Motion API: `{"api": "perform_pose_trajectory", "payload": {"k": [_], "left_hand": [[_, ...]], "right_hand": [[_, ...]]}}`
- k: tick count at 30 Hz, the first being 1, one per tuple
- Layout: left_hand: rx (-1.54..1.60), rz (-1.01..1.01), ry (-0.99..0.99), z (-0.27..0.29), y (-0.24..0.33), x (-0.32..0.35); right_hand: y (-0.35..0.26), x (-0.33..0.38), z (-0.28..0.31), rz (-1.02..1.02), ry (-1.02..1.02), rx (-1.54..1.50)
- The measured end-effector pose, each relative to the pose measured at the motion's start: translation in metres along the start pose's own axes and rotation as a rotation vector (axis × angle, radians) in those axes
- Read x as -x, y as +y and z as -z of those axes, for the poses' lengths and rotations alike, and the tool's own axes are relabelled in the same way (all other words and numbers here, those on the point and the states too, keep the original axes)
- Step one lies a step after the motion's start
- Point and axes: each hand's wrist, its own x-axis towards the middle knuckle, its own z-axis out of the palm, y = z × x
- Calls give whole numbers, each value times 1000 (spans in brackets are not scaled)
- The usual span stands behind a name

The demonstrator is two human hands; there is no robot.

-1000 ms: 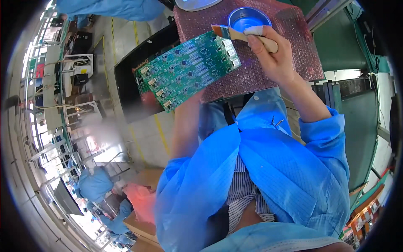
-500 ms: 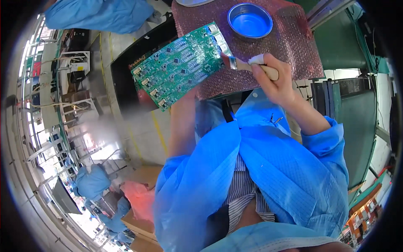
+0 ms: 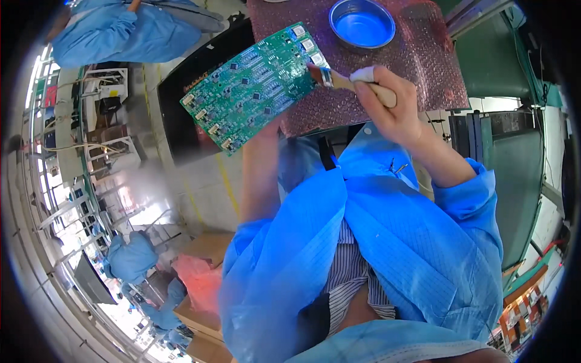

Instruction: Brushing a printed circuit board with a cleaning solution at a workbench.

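Observation:
A green circuit board (image 3: 254,85) with several rows of chips is held up at a slant, overlapping the near left part of the pink bubble-wrap sheet. My left hand (image 3: 270,128) supports it from beneath; its fingers are hidden by the board. In my right hand (image 3: 396,109) is a paintbrush (image 3: 341,82) with a pale wooden handle, gripped between thumb and fingers. White wrapping covers one fingertip. The reddish bristles meet the board's right end, near its row of white square parts. Beyond the brush stands a round metal bowl (image 3: 363,47), lit blue inside.
Pink bubble wrap (image 3: 423,72) covers the work table. A dark tray or bin (image 3: 181,130) lies left of the board. At the upper left is a co-worker in blue (image 3: 127,33). Cardboard boxes (image 3: 206,249) and a pink bag (image 3: 198,283) stand at the lower left.
The board has shifted a little left and away from me. The brush has moved slightly left and up with my right hand. The co-worker at upper left has moved, and a hand now shows there.

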Motion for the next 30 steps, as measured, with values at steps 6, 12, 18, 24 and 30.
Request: {"api": "perform_pose_trajectory", "payload": {"k": [6, 12, 18, 24, 30], "left_hand": [[2, -21, -38, 5, 3, 6], [-37, 8, -108, 1, -3, 6], [-53, -57, -54, -7, -3, 9], [-122, -52, -32, -3, 2, 8], [-189, -46, -199, 6, 2, 8]], "right_hand": [[-5, 8, 7, -100, -20, -75], [-9, -36, -5, 114, 147, -4], [3, -29, -14, -62, 65, -93], [-10, -15, -3, -294, -44, -203], [-1, -46, -20, -137, 209, -301]]}}
